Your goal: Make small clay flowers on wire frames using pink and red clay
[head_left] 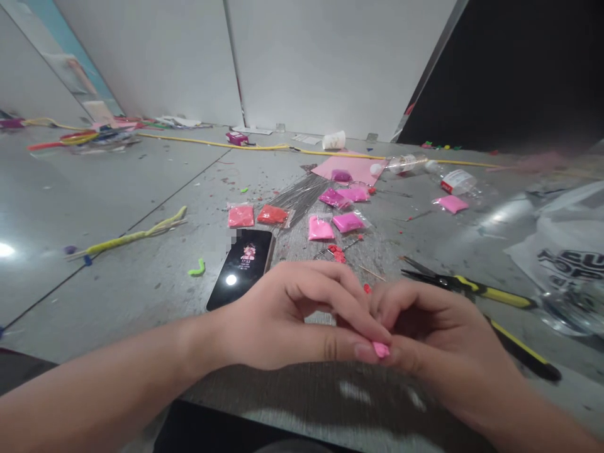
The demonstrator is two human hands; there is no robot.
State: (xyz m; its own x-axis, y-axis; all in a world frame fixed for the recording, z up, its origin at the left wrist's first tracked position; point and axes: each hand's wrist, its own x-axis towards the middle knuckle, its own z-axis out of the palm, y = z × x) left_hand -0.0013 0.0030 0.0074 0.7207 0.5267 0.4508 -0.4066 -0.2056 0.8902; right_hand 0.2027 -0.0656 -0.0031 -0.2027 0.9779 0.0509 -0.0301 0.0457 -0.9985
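Note:
A small lump of pink clay (381, 350) is pinched between the fingertips of both hands, low and right of the middle of the view. My left hand (302, 321) comes in from the left, its thumb and forefinger closed on the lump. From the right, my right hand (434, 340) meets it, thumb against the clay and the other fingers curled. Beyond the hands lie bags of pink clay (321, 227), a bag of coral clay (241, 216) and a bag of red clay (274, 214). Small red pieces (336, 253) sit just behind my fingers.
A phone (240, 267) lies behind my left wrist. Yellow-and-black pliers (472, 286) rest at the right, near a white plastic bag (566, 239). Thin wires (302, 195), a pink sheet (325, 168), plastic bottles (460, 182) and a yellow-green twisted stem (132, 238) are spread on the grey surface (117, 302).

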